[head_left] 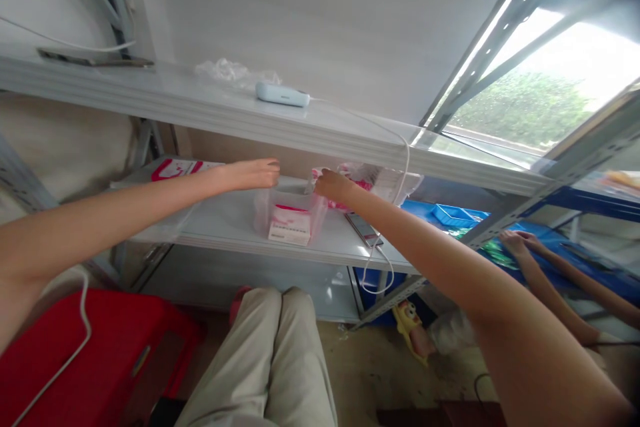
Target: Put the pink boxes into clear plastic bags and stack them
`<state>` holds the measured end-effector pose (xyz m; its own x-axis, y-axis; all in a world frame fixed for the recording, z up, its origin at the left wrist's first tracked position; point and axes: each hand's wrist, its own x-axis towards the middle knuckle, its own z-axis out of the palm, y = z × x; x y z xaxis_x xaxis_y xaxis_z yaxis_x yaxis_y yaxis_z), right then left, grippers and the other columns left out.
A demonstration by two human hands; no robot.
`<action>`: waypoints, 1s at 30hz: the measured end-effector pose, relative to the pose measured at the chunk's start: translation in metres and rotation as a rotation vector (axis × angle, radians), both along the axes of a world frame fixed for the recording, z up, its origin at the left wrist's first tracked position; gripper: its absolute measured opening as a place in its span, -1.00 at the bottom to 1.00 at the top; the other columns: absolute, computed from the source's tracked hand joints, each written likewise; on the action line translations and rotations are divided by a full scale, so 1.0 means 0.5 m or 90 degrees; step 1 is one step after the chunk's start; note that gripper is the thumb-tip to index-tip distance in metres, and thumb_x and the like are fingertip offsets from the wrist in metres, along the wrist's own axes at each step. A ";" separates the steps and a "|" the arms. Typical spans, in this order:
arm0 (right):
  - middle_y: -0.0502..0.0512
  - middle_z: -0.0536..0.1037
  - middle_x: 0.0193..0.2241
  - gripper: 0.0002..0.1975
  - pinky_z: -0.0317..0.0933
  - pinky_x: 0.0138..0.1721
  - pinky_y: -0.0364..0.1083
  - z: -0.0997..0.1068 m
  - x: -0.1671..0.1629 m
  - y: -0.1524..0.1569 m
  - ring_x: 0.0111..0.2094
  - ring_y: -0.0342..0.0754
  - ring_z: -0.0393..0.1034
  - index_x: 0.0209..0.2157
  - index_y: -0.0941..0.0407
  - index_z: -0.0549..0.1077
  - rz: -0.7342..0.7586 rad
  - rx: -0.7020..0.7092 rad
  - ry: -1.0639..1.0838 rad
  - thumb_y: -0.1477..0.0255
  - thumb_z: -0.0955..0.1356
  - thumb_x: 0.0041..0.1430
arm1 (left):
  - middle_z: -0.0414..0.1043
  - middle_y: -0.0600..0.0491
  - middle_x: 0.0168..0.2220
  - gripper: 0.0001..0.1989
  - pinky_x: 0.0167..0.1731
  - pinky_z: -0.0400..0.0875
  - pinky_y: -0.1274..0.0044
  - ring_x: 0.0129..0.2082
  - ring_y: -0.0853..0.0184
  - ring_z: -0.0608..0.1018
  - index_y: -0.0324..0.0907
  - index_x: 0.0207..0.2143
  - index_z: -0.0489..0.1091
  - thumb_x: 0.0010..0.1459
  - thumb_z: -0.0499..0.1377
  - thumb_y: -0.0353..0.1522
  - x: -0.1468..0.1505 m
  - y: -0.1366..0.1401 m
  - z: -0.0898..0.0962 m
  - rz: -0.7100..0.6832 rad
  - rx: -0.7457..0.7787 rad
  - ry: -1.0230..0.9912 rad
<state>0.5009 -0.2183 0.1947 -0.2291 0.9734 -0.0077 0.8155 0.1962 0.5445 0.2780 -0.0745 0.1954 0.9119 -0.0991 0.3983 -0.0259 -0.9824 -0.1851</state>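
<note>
A clear, pinkish plastic bag [263, 213] stands on the middle shelf with a white and pink box [290, 225] inside. My left hand [265, 173] is closed at the bag's upper left edge, fingers curled. At the upper right edge, my right hand [333, 185] is closed in a pinch on the film. The bag's mouth spreads between the two hands. Behind my right hand lies a pile of pink and white printed plastic packaging [363, 177]. Both sets of fingertips are partly hidden.
A phone [364, 229] with a white cable lies right of the bag. Pink and white boxes [183, 168] lie left. A pale blue device [283, 95] rests on the upper shelf [175, 97]. A red stool [100, 340] stands lower left. Another person's hands [517, 240] are at right.
</note>
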 end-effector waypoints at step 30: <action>-0.10 0.21 -0.73 -0.52 0.19 -0.55 -0.15 -0.284 -0.090 0.085 -0.68 -0.15 0.16 -0.49 0.10 0.32 -0.212 0.441 1.124 0.22 -0.04 0.28 | 0.34 0.07 -0.54 -0.66 -0.31 0.31 0.52 -0.47 0.34 0.41 -0.18 -0.51 0.32 0.21 -0.05 -0.20 0.126 -0.111 -0.259 0.160 -0.712 -0.391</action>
